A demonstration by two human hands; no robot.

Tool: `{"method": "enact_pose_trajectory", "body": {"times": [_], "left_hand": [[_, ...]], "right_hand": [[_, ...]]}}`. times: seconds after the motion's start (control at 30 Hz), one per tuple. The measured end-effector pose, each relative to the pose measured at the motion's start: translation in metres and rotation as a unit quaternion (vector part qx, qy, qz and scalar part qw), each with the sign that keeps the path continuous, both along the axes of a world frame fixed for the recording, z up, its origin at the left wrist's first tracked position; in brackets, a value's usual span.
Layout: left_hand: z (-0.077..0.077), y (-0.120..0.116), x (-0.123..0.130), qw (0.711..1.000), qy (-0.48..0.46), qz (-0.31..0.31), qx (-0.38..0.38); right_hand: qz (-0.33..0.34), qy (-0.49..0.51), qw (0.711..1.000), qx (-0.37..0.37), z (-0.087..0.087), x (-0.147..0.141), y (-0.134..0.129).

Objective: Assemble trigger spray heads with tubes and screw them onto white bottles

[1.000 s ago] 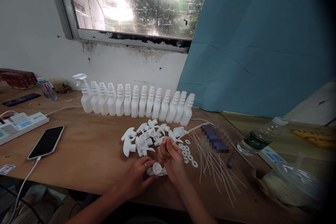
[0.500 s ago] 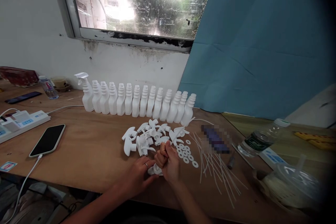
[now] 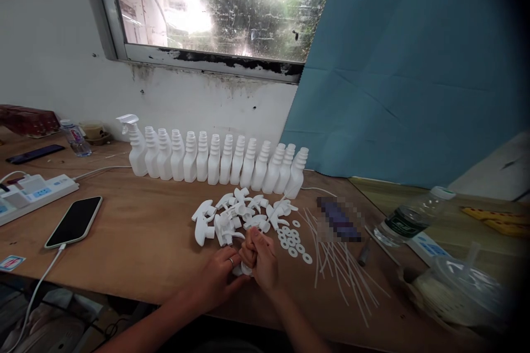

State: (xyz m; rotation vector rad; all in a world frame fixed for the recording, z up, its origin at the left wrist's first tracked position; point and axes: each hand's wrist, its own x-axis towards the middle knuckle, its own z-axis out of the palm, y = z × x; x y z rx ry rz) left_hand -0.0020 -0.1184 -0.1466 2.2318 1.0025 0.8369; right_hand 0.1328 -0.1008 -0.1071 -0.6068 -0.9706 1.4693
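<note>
Just nearside of the white plastic trigger-head pile [image 3: 227,224], the left hand [image 3: 213,281] pinches a small white plastic piece [image 3: 243,269]; the right hand [image 3: 265,262] curls closed against it, contents hidden; this seems to call for steadiness

Fourteen white bottles [image 3: 214,162], two clear bottles [image 3: 403,224]

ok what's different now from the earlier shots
The right hand has moved down and a little left, over the spray head, now mostly hidden. I see nothing newly grabbed or let go. The left hand still holds the spray head; the bottles and washers stayed put.
</note>
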Motion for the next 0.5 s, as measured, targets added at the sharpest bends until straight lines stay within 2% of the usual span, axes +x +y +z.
{"method": "enact_pose_trajectory", "body": {"times": [0.3,0.4,0.5], "left_hand": [[-0.009,0.003,0.001,0.999,-0.03,-0.005,0.022],[-0.005,0.003,0.0,0.999,-0.041,-0.011,0.01],[0.003,0.0,-0.003,0.999,-0.038,-0.018,-0.011]], "right_hand": [[0.005,-0.08,0.997,0.012,-0.008,-0.008,-0.002],[0.015,-0.103,0.994,0.02,-0.007,-0.008,-0.002],[0.021,-0.117,0.992,0.033,0.004,0.006,-0.005]]}}
